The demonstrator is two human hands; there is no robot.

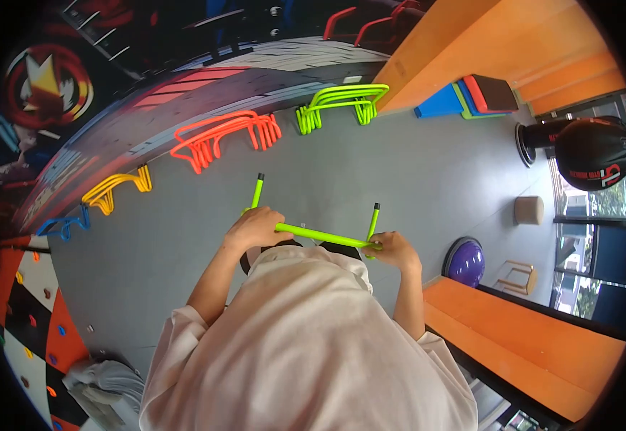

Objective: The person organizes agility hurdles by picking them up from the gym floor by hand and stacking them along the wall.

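Evenly, both hands (258, 228) (393, 250) grip the green hurdle (327, 235).

From where I stood, red lettering on the black bag (594, 154) read "GYM", the rest too small to tell.

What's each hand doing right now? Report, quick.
Left hand: closed on one end of the green hurdle.
Right hand: gripping the other end's corner.

Both arms (211, 279) reach forward; the left hand (257, 227) curls closed left of the shirt (305, 337), the right hand (396, 251) to its right.
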